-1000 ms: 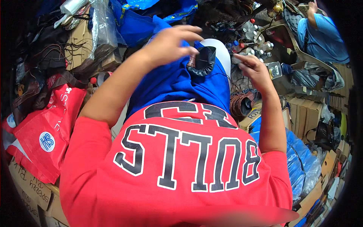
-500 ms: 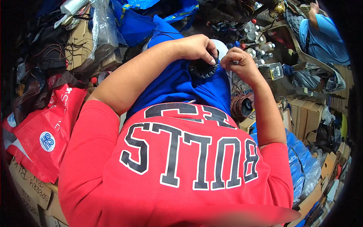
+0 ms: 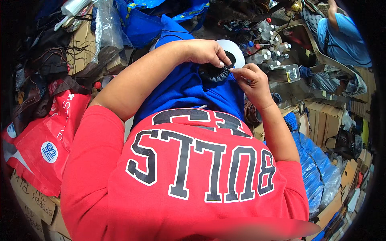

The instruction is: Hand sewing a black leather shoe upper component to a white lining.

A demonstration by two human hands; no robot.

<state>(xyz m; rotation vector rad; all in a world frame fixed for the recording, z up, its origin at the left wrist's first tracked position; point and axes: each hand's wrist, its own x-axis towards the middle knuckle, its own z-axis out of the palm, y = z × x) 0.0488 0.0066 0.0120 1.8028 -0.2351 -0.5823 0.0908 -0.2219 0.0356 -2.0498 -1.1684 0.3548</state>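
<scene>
At about nine o'clock a red shopping bag (image 3: pixel 44 136) slumps over cardboard boxes (image 3: pixel 34 201), and toward eleven o'clock a brown carton (image 3: pixel 82 48) sits among tangled dark cords. The person's left hand (image 3: pixel 207 52) reaches in toward twelve o'clock, its fingers curled down tight over the top edge of a small black gathered piece (image 3: pixel 215 73), thumb and forefinger pinched narrow on its ruffled rim. That piece lies on the blue cloth (image 3: pixel 189 90) over the lap, just above the middle of the view. It looks soft, light and limp, with an elastic-like puckered edge that should stretch and spring back; the rim seems the sensible place to take it, since the slack middle would only bunch. Just past it, at about one o'clock, the right hand (image 3: pixel 251 82) closes thumb against forefinger on the piece's right edge, a fine pinch with almost no gap, the other fingers folded. Behind the hands a white round disc (image 3: pixel 235 50) shows, then a cluster of small capped bottles (image 3: pixel 267 50). At two o'clock another person in a light blue shirt (image 3: pixel 341 38) sits well apart.
</scene>
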